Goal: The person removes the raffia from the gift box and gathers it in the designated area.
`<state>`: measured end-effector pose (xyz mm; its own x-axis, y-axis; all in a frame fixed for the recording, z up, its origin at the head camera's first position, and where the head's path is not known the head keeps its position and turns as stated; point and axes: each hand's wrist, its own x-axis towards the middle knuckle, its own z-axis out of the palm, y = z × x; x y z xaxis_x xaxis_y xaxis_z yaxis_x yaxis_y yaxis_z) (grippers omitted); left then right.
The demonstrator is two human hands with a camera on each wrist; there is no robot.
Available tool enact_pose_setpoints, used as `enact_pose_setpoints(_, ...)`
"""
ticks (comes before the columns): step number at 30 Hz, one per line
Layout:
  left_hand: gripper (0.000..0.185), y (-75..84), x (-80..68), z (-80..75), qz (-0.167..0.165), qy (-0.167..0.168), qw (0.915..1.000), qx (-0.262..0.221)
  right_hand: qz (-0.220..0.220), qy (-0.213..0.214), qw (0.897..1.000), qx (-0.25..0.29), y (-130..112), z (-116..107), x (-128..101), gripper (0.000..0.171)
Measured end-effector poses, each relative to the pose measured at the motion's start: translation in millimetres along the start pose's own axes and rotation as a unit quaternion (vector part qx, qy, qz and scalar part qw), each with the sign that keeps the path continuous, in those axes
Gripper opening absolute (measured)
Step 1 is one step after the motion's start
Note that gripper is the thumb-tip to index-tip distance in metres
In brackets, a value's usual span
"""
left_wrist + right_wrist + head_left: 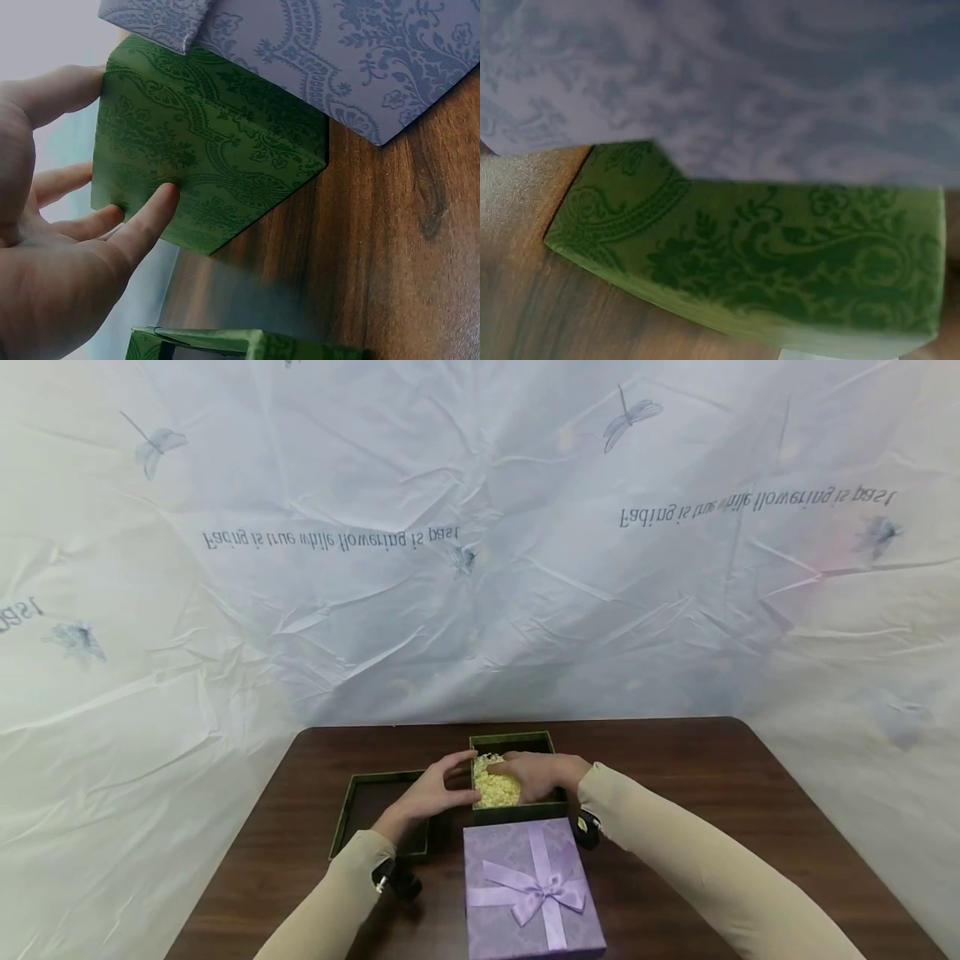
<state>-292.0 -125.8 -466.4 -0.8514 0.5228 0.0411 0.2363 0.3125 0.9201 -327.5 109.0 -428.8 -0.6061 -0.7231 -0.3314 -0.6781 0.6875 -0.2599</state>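
Observation:
A green patterned box point(517, 815) stands open on the table, with yellow shredded filler point(497, 787) in its left part. My left hand point(431, 792) touches the box's left side; in the left wrist view its extended fingers rest against the green wall point(247, 161). Reaching into the box from the right, my right hand point(536, 774) lies over the filler, its fingertips hidden. The right wrist view shows only the box's outer wall point(795, 255), not the hand. A purple gift box point(502, 852) with a lilac ribbon bow sits just in front of the green box.
A shallow green lid point(371, 806) with a dark inside lies to the left, partly behind my left forearm. The brown wooden table point(675, 860) ends at a back edge against a printed white sheet point(480, 610).

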Motion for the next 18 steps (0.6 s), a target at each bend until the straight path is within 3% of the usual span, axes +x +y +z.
enact_pose_setpoints(18,0.076,-6.5,-1.9,2.5,-0.007,0.014,0.9998,-0.012,0.040,-0.021,0.999,0.011,-1.5,8.0,1.2,0.072)
